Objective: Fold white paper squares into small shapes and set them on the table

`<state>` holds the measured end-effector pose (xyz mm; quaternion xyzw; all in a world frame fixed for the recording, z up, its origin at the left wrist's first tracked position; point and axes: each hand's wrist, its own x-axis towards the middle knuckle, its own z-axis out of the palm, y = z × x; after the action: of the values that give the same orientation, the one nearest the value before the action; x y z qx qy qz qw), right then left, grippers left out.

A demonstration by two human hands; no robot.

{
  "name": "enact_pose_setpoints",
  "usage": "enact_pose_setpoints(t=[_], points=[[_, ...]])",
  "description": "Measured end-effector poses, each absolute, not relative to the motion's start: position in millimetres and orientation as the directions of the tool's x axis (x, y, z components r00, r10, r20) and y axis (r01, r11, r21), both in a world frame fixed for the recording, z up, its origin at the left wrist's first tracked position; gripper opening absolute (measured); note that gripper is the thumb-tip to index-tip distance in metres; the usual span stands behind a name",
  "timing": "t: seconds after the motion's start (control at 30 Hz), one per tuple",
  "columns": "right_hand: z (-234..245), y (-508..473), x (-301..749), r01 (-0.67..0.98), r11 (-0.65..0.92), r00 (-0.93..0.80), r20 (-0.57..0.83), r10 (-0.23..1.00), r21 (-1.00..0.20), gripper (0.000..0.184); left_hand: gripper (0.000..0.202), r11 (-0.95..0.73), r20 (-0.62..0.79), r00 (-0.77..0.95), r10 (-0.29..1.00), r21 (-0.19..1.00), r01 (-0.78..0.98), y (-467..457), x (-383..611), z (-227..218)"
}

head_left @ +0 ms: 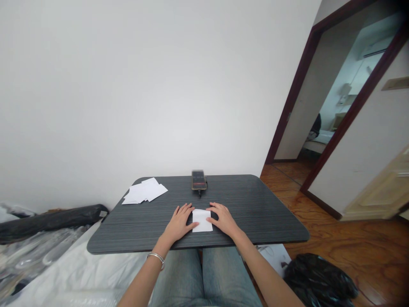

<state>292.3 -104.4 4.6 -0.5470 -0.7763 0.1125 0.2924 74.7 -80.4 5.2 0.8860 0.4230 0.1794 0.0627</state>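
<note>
A small white sheet of paper [202, 220] lies on the dark grey table [255, 213] near its front edge. My left hand [179, 222] rests flat on the table with its thumb on the sheet's left edge, fingers stretched out. My right hand [223, 218] lies flat too, its thumb and fingertips pressing the sheet's right edge. Neither hand lifts the paper.
A loose pile of white paper sheets [143, 191] lies at the table's back left. A phone [198, 180] with a cable sits at the back middle. A black bag [319, 279] is on the wooden floor at right; plastic-wrapped items [38, 247] at left. A doorway [335, 119] opens at right.
</note>
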Motion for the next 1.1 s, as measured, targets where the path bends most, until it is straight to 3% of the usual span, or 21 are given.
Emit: enact_pose_setpoints(t=[0.13, 0.27, 0.5, 0.6, 0.67, 0.73, 0.83, 0.97, 1.1], points=[[7, -105, 292, 0.723, 0.422, -0.206, 0.413, 0.887, -0.546, 0.019, 0.053, -0.651, 0.279, 0.589, 0.758, 0.270, 0.709, -82, 75, 7], [3, -103, 290, 0.629, 0.420, -0.195, 0.391, 0.900, -0.654, 0.013, 0.052, -0.664, 0.294, 0.597, 0.746, 0.280, 0.693, -83, 76, 8], [-7, -99, 281, 0.367, 0.354, -0.097, 0.343, 0.934, -0.860, 0.030, 0.052, -0.665, 0.309, 0.589, 0.747, 0.339, 0.665, -85, 77, 10], [-4, -101, 279, 0.249, 0.335, -0.083, 0.325, 0.942, -0.909, 0.036, 0.065, -0.644, 0.329, 0.556, 0.763, 0.446, 0.621, -87, 76, 12], [0, -103, 278, 0.179, 0.336, -0.062, 0.330, 0.942, -0.925, 0.040, 0.072, -0.597, 0.341, 0.500, 0.796, 0.581, 0.554, -86, 75, 13], [5, -106, 277, 0.110, 0.336, -0.040, 0.334, 0.942, -0.935, 0.045, 0.065, -0.516, 0.335, 0.426, 0.840, 0.735, 0.439, -84, 77, 13], [9, -112, 274, 0.033, 0.323, -0.011, 0.323, 0.946, -0.946, 0.052, 0.039, -0.363, 0.272, 0.346, 0.898, 0.903, 0.230, -82, 82, 10], [9, -120, 267, -0.038, 0.297, -0.026, 0.298, 0.954, -0.954, 0.058, 0.025, -0.200, 0.187, 0.325, 0.927, 0.980, 0.008, -88, 92, 10], [6, -123, 264, -0.092, 0.283, -0.023, 0.286, 0.958, -0.955, 0.059, 0.023, -0.147, 0.154, 0.277, 0.949, 0.988, -0.044, -96, 96, 15]])
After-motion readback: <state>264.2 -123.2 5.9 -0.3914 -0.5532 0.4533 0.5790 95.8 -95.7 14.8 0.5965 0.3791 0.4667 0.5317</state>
